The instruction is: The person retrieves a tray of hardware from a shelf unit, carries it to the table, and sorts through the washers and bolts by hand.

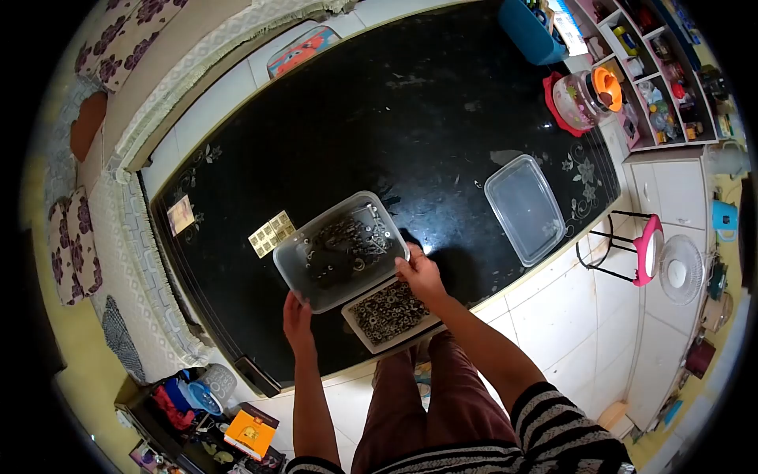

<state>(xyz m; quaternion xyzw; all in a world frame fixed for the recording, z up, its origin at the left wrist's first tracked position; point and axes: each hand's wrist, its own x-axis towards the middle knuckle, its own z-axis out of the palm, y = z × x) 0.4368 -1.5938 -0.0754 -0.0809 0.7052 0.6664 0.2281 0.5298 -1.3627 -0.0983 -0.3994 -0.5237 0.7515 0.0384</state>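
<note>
A clear plastic container (339, 251) with several small metal parts inside is held above the black glass table (379, 134). My left hand (298, 320) grips its near left corner and my right hand (421, 274) grips its near right edge. Just under and in front of it, a white tray (391, 314) full of small metal nuts or washers rests at the table's near edge, partly covered by the container.
The clear lid (524, 208) lies on the table to the right. Small yellow cards (271, 233) and a picture card (181, 214) lie at left. A glass jar (584, 96) and blue bin (527, 28) stand far right. A pink stool (643, 249) stands beside the table.
</note>
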